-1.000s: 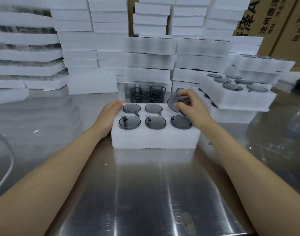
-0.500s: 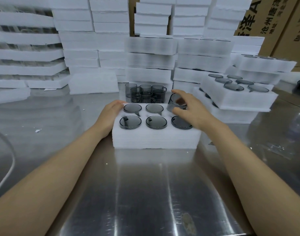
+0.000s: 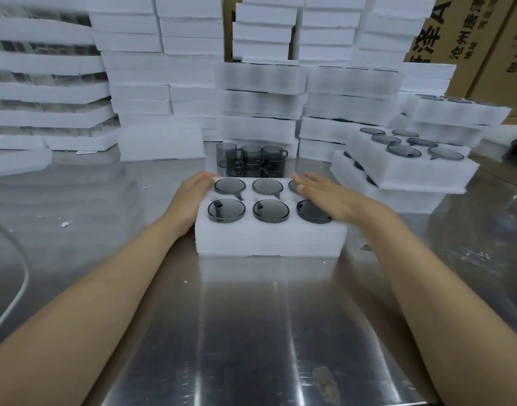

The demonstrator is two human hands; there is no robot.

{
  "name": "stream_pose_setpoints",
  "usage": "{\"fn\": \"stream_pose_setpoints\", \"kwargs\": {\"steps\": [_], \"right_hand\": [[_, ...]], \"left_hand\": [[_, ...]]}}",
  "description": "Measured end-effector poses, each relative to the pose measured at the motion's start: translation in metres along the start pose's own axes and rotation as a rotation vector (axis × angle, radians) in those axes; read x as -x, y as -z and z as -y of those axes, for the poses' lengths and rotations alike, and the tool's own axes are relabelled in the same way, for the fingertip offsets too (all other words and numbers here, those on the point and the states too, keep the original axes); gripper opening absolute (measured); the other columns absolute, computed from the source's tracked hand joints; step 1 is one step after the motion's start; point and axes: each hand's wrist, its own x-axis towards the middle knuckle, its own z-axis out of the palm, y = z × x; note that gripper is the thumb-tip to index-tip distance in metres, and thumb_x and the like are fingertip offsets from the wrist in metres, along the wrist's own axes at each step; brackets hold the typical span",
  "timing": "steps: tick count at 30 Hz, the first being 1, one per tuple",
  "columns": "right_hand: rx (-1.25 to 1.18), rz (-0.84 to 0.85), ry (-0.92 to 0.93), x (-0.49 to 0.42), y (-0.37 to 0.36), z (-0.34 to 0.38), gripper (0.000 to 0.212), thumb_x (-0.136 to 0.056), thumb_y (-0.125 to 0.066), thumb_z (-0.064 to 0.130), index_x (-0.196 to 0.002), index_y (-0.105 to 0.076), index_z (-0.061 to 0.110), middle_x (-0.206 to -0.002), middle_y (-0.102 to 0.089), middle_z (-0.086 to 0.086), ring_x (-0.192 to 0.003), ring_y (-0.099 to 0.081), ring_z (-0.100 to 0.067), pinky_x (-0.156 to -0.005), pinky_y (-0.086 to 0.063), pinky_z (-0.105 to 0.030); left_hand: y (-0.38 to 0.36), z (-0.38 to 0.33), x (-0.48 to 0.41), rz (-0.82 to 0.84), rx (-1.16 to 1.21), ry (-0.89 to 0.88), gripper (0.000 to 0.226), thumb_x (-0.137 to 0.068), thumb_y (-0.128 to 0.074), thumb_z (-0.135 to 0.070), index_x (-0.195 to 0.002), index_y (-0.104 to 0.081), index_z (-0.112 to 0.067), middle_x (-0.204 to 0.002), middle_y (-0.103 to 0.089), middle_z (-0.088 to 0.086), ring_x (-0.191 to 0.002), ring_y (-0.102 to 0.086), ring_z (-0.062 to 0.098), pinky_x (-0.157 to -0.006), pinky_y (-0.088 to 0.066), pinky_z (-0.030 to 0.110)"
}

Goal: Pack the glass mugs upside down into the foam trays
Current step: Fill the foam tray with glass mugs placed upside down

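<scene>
With all six smoked-glass mugs (image 3: 271, 210) seated upside down in foam tray (image 3: 269, 240), left hand (image 3: 189, 197) cupped against tray's left edge, right hand (image 3: 329, 197) flat, fingers spread, over back-right mug.

A packing warehouse — stacked foam trays (image 3: 260, 104), printed cardboard cartons (image 3: 485, 51), a steel worktable (image 3: 251, 332).

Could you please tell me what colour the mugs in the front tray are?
Smoky grey, see-through glass mugs, clearest in the head view.
</scene>
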Motion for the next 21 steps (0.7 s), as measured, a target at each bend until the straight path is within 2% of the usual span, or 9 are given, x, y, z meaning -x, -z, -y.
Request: {"fn": "stream_pose_setpoints", "kwargs": {"steps": [4, 9, 12, 13, 14, 15, 16, 18, 21], "right_hand": [[-0.094, 0.064, -0.043, -0.005, 0.002, 0.004, 0.048, -0.103, -0.026, 0.045, -0.150, -0.016, 0.042, -0.161, 0.004, 0.011, -0.148, 0.003, -0.014, -0.119, 0.000, -0.038], [-0.189, 0.004, -0.044, 0.000, -0.003, 0.003, 0.048, -0.102, -0.029, 0.046, -0.149, -0.020, 0.043, -0.161, 0.004, 0.012, -0.148, 0.001, -0.014, -0.117, -0.003, -0.037], [-0.358, -0.154, -0.068, 0.005, -0.007, 0.001, 0.049, -0.104, -0.027, 0.041, -0.152, -0.022, 0.031, -0.160, -0.014, 0.003, -0.146, -0.016, -0.015, -0.115, -0.012, -0.031], [-0.396, -0.216, -0.131, 0.007, -0.007, -0.002, 0.048, -0.104, -0.025, 0.040, -0.147, -0.035, 0.022, -0.156, -0.028, -0.002, -0.141, -0.029, -0.018, -0.112, -0.020, -0.031], [-0.386, -0.258, -0.216, 0.010, -0.005, -0.003, 0.047, -0.104, -0.025, 0.040, -0.132, -0.052, 0.013, -0.146, -0.044, -0.010, -0.130, -0.043, -0.024, -0.106, -0.030, -0.031], [-0.357, -0.276, -0.294, 0.011, -0.003, -0.003, 0.048, -0.103, -0.026, 0.042, -0.110, -0.060, 0.009, -0.130, -0.056, -0.015, -0.115, -0.052, -0.027, -0.094, -0.036, -0.032], [-0.341, -0.275, -0.341, 0.013, -0.001, -0.002, 0.048, -0.102, -0.029, 0.046, -0.095, -0.060, 0.010, -0.115, -0.061, -0.014, -0.102, -0.056, -0.027, -0.085, -0.037, -0.031], [-0.379, -0.242, -0.356, 0.017, -0.001, 0.000, 0.047, -0.096, -0.037, 0.055, -0.086, -0.060, 0.015, -0.096, -0.062, -0.003, -0.088, -0.058, -0.022, -0.076, -0.038, -0.031], [-0.511, -0.261, -0.313, 0.018, -0.008, 0.001, 0.043, -0.090, -0.050, 0.054, -0.086, -0.068, 0.015, -0.091, -0.069, 0.000, -0.083, -0.064, -0.019, -0.077, -0.047, -0.033]], "left_hand": [[0.001, 0.000, 0.000, 0.000, 0.000, 0.002, 0.025, -0.096, -0.047, -0.016, -0.086, -0.068, -0.022, -0.094, -0.068, -0.005, -0.087, -0.063, 0.011, -0.083, -0.046, 0.030], [0.000, -0.002, 0.001, 0.005, -0.021, 0.004, 0.024, -0.096, -0.046, -0.016, -0.086, -0.068, -0.022, -0.094, -0.068, -0.005, -0.088, -0.062, 0.012, -0.083, -0.046, 0.029], [-0.001, -0.003, 0.002, -0.020, -0.071, 0.014, 0.023, -0.095, -0.045, -0.017, -0.092, -0.067, -0.022, -0.100, -0.065, -0.004, -0.091, -0.060, 0.012, -0.082, -0.045, 0.028], [-0.001, -0.003, 0.002, -0.077, -0.116, 0.020, 0.023, -0.095, -0.043, -0.017, -0.095, -0.066, -0.020, -0.100, -0.064, -0.004, -0.091, -0.058, 0.012, -0.080, -0.044, 0.027], [-0.001, -0.003, 0.002, -0.159, -0.169, 0.024, 0.023, -0.094, -0.041, -0.017, -0.094, -0.064, -0.018, -0.098, -0.062, -0.003, -0.090, -0.056, 0.014, -0.077, -0.043, 0.026], [-0.001, -0.002, 0.002, -0.241, -0.228, 0.024, 0.023, -0.094, -0.040, -0.015, -0.087, -0.062, -0.015, -0.092, -0.061, -0.002, -0.086, -0.053, 0.016, -0.072, -0.041, 0.028], [0.000, -0.001, 0.003, -0.292, -0.289, 0.022, 0.025, -0.092, -0.039, -0.014, -0.075, -0.057, -0.014, -0.082, -0.058, -0.001, -0.080, -0.049, 0.019, -0.068, -0.036, 0.028], [0.000, 0.002, 0.003, -0.286, -0.348, 0.036, 0.032, -0.090, -0.038, -0.012, -0.058, -0.037, -0.016, -0.063, -0.041, 0.001, -0.069, -0.035, 0.022, -0.064, -0.026, 0.030], [0.002, 0.002, 0.003, -0.244, -0.329, 0.049, 0.034, -0.090, -0.037, -0.010, -0.059, -0.025, -0.018, -0.062, -0.031, 0.002, -0.067, -0.026, 0.020, -0.063, -0.021, 0.032]]}}
